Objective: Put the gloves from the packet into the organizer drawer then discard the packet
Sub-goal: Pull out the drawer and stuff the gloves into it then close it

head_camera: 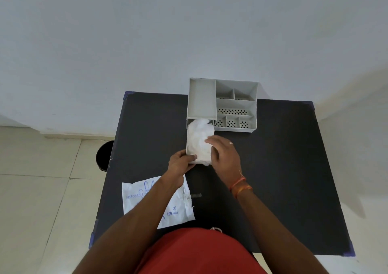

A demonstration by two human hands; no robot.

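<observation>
A grey organizer stands at the far middle of the black table. Its drawer is pulled out toward me and holds a crumpled heap of white gloves. My left hand grips the drawer's near left corner, thumb over the front wall. My right hand lies on the gloves with fingers flat, pressing them into the drawer. The white glove packet with blue print lies flat near the table's front left, partly under my left forearm.
A black round bin stands on the tiled floor just left of the table. A white wall rises right behind the organizer. My red shirt fills the bottom middle of the view.
</observation>
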